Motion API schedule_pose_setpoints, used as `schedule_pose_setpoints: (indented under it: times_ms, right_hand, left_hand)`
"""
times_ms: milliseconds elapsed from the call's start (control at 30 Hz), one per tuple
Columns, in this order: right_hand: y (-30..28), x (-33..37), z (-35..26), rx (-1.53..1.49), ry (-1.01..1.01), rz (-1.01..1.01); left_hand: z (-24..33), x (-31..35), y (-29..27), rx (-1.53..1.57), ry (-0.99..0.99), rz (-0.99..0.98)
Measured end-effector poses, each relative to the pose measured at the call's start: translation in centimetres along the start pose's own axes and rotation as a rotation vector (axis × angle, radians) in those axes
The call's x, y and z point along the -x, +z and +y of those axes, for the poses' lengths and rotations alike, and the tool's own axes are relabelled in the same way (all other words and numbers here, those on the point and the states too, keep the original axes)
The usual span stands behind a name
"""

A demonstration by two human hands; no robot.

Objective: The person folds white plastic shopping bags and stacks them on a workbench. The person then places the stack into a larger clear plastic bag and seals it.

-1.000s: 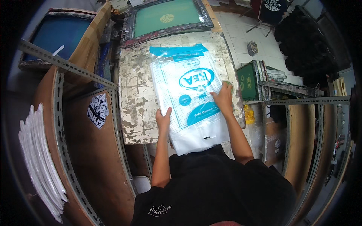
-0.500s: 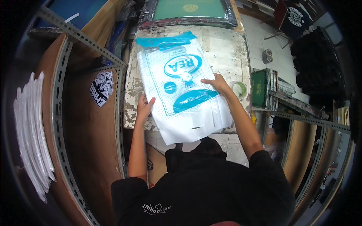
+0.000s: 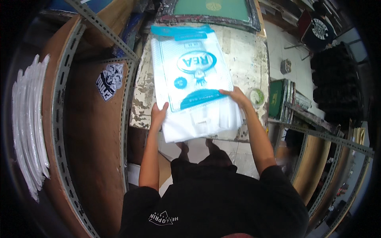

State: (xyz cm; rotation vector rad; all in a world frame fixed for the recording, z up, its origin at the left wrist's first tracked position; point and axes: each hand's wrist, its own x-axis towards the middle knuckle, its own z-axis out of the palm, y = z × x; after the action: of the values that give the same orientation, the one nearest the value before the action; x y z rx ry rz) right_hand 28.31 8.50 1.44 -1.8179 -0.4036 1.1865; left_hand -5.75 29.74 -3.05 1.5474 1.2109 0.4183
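Observation:
A pack of plastic shopping bags (image 3: 166, 75), white and clear with blue print, is held over the near part of a worn, paint-spattered table (image 3: 248, 47). My left hand (image 3: 159, 114) grips its lower left edge, thumb on top and fingers mostly hidden beneath. On the opposite edge, my right hand (image 3: 237, 96) pinches the pack with the thumb lying over the blue printed panel. White bag ends stick out at the near side, past the table's front edge. The far end of the pack reaches toward the back of the table.
A green printing screen (image 3: 214, 12) lies at the table's far end. A round tape roll (image 3: 257, 96) sits by the right edge. Metal shelving (image 3: 65, 99) holding white plastic packs (image 3: 29, 127) stands left. More frames (image 3: 279, 97) lean right; a person (image 3: 319, 29) is at the far right.
The pack has turned slightly straighter and shifted a little away from me, with both hands still on it. The whole view has moved slightly.

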Motion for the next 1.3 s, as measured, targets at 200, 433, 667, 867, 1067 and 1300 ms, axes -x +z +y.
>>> schedule_pose_setpoints:
  times_ms: [200,433,667,867,1067,1300]
  right_hand:
    - [0.2,-2.9,-2.9,0.053,-0.012,0.004]
    - [-0.7,0.3,-1.7,-0.073,-0.001,0.012]
    - [-1.5,-5.8,-5.9,0.023,-0.049,0.042]
    - [0.4,-6.0,-6.1,0.115,-0.086,0.233]
    - [-2.3,-6.3,-5.8,-0.175,0.096,-0.099]
    - [-2.9,-6.5,-6.0,-0.323,-0.047,-0.151]
  left_hand:
    - [4.9,-2.7,-1.0,0.328,-0.262,-0.161]
    - [1.2,1.3,-0.6,0.007,-0.185,0.012]
    - [7.8,-7.5,-1.3,-0.009,-0.110,-0.093]
    - [7.2,-7.6,-0.5,0.116,-0.147,-0.087]
    - [7.8,-6.6,-1.3,0.190,-0.158,-0.175]
    - [10.4,-4.7,2.0,-0.005,0.022,0.123]
